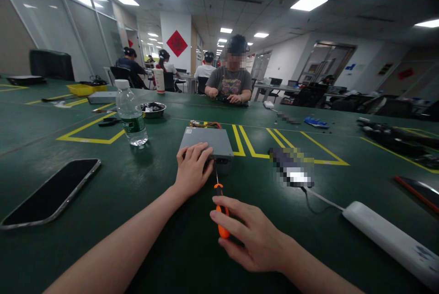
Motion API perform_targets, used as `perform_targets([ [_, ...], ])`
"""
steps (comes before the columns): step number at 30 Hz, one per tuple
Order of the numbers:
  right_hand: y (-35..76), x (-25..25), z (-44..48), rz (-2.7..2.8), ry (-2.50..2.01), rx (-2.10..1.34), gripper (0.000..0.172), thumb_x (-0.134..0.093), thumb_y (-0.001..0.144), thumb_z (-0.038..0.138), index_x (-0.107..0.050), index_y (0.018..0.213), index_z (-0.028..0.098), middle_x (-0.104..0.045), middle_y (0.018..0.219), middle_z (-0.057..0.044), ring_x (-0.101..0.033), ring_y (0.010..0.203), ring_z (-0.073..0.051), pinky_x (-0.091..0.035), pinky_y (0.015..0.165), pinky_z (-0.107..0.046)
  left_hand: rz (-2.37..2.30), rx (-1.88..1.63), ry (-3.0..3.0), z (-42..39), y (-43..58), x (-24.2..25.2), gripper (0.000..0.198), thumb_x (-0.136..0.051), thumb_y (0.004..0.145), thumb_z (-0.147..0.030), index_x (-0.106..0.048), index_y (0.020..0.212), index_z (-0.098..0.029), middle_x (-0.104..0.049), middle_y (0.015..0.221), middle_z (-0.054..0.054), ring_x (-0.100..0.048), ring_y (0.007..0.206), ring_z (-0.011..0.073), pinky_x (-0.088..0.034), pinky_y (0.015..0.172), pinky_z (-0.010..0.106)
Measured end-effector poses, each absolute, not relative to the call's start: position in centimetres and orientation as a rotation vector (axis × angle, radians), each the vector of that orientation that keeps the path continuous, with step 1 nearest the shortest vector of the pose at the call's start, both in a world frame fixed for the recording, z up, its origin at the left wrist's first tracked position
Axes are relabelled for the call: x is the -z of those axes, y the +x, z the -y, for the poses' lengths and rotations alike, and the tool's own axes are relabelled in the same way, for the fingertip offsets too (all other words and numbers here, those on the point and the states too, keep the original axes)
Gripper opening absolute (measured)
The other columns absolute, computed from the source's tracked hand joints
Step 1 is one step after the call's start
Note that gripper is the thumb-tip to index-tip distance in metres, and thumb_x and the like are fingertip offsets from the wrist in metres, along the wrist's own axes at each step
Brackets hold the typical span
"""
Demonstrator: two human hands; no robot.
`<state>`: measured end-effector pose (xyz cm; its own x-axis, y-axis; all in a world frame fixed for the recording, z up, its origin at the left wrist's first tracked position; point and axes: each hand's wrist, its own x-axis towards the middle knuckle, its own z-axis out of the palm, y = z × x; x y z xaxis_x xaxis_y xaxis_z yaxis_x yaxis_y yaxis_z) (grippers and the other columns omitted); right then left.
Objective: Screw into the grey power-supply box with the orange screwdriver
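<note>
A grey metal computer power supply (206, 141) lies on the green table before me, with coloured wires at its far side. Across its near left part rests my left hand (194, 166), fingers on top and thumb by the near edge, gripping it in place. My right hand (252, 232) holds a screwdriver (223, 225) with an orange and black handle between thumb and fingers. The screwdriver's shaft points away from me, and its tip meets the near face of the power supply; whether it sits in a screw is too small to tell.
A water bottle (130, 115) and a metal bowl (153, 110) of dark parts stand to the left. A phone (51, 192) lies at near left. On the right are a blurred-out device (291, 168) and a white power strip (387, 239). A co-worker (229, 79) sits opposite.
</note>
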<state>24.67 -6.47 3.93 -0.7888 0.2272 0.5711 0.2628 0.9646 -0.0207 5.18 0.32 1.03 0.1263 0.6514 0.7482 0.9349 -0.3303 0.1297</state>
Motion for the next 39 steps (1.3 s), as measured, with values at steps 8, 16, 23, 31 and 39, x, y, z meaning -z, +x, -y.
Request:
perform_targets([
  [8,24.7,-3.4,6.2,2.424,-0.379,0.074,0.027,-0.045,0.092,0.039,-0.047,0.103,0.015,-0.060,0.111,-0.017,-0.063,0.094,-0.021,-0.053,0.073,-0.030,1.529,1.048,-2.041,-0.3,5.2,-1.0,0.028,-0.045,0.086,-0.029,-0.051,0.113,-0.026,-0.056,0.122,0.006,-0.045,0.116,0.0228,-0.023,0.096,0.044],
  [16,24.6,-3.9,6.4,2.564,-0.356,0.094,0.031,-0.037,0.093,0.030,-0.045,0.119,0.015,-0.054,0.119,-0.019,-0.060,0.101,-0.024,-0.053,0.074,-0.032,1.529,1.053,-2.039,-0.3,5.1,-1.0,0.028,-0.045,0.086,-0.028,-0.052,0.113,-0.025,-0.056,0.122,0.006,-0.044,0.116,0.0228,-0.023,0.096,0.044],
  [23,25.0,-3.4,6.2,2.458,-0.348,-0.011,0.030,-0.039,0.092,0.029,-0.041,0.117,0.012,-0.054,0.120,-0.019,-0.058,0.105,-0.022,-0.051,0.080,-0.032,1.527,1.062,-2.046,-0.3,5.2,-1.0,0.028,-0.045,0.086,-0.029,-0.051,0.113,-0.026,-0.056,0.122,0.006,-0.045,0.116,0.0224,-0.023,0.096,0.044],
  [31,24.7,-3.6,6.2,2.528,-0.387,0.039,0.032,-0.037,0.095,0.037,-0.046,0.116,0.015,-0.055,0.118,-0.018,-0.061,0.099,-0.025,-0.054,0.072,-0.034,1.531,1.049,-2.047,-0.3,5.1,-1.0,0.028,-0.045,0.086,-0.029,-0.051,0.113,-0.025,-0.056,0.122,0.006,-0.044,0.116,0.0227,-0.023,0.095,0.044],
  [39,25.0,-3.2,5.9,2.442,-0.373,-0.131,0.038,-0.043,0.092,0.039,-0.038,0.119,0.012,-0.051,0.122,-0.019,-0.052,0.114,-0.023,-0.051,0.084,-0.032,1.539,1.042,-2.044,-0.3,5.2,-1.1,0.027,-0.044,0.086,-0.029,-0.051,0.112,-0.025,-0.056,0.122,0.006,-0.044,0.116,0.0224,-0.024,0.095,0.043],
])
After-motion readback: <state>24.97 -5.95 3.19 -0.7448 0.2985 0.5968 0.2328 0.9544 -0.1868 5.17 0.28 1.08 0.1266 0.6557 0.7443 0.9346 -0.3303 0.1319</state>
